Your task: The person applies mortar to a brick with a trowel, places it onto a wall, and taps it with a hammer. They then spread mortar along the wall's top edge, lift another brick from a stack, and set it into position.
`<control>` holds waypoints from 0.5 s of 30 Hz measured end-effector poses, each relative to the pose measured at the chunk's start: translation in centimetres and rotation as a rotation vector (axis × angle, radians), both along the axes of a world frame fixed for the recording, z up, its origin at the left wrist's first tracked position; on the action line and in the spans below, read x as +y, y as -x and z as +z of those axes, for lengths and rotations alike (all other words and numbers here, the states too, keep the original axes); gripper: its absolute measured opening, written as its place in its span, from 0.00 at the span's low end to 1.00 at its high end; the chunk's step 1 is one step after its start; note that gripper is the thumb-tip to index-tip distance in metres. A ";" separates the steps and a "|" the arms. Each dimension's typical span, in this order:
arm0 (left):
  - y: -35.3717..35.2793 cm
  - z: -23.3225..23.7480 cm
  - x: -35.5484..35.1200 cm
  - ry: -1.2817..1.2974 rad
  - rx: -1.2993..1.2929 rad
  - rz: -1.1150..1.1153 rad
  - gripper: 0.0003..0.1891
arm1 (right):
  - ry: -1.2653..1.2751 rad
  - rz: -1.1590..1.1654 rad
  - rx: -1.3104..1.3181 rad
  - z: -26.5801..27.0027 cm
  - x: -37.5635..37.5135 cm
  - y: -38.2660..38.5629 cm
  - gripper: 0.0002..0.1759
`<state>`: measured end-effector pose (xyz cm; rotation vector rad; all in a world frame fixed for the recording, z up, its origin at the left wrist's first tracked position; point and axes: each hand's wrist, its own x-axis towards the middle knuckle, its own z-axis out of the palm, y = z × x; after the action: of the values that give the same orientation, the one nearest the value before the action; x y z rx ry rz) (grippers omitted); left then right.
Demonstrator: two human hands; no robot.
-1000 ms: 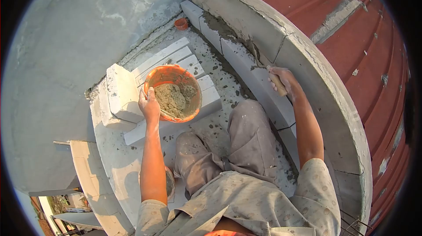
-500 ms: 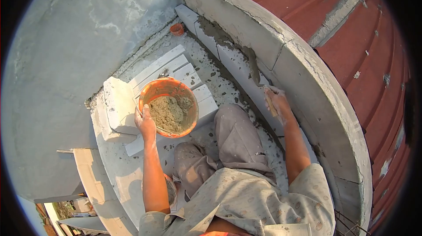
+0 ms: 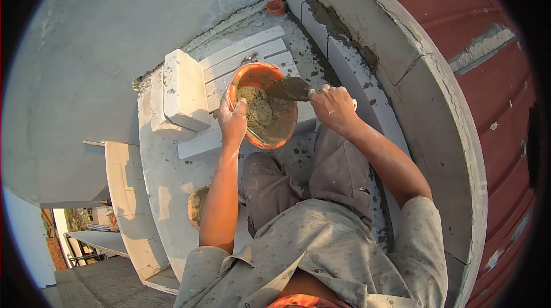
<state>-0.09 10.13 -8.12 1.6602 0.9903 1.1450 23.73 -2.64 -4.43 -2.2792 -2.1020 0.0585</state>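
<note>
My left hand (image 3: 232, 121) grips the near-left rim of an orange bucket (image 3: 251, 71), which is tilted. Grey wet mortar (image 3: 255, 107) lies inside it. My right hand (image 3: 333, 107) is closed round the handle of a trowel (image 3: 291, 88), whose mortar-smeared blade reaches over the right side of the bucket's mouth. Beneath the bucket, several pale block strips (image 3: 244, 51) lie side by side. To the right runs a row of white blocks (image 3: 353, 70) along the low wall, with wet mortar in the gap behind them.
White blocks (image 3: 185, 90) are stacked left of the bucket. A small orange container (image 3: 275, 8) sits in the far corner, and another round container (image 3: 197, 207) stands by my left forearm. A curved low wall (image 3: 427, 95) closes the right side, with red metal roofing (image 3: 493, 107) beyond.
My right hand has brought the trowel from the gap by the wall leftward to the bucket. The bucket is now more tilted, still in my left hand. The view has shifted.
</note>
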 end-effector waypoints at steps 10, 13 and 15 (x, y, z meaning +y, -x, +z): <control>-0.3 0.4 0.5 0.052 -0.035 -0.043 0.20 | 0.521 -0.037 1.049 -4.0 -0.5 -0.5 0.24; -0.5 0.2 0.9 0.049 0.017 -0.052 0.20 | 0.231 -0.087 1.184 -8.2 -4.1 1.1 0.20; -0.8 0.5 0.9 0.019 0.082 -0.052 0.20 | 0.023 -0.094 1.228 -8.9 -5.7 2.2 0.19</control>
<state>0.72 11.03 -7.64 1.7194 0.9998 1.0372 21.50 -8.37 -13.35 -1.5658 -1.2875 1.1264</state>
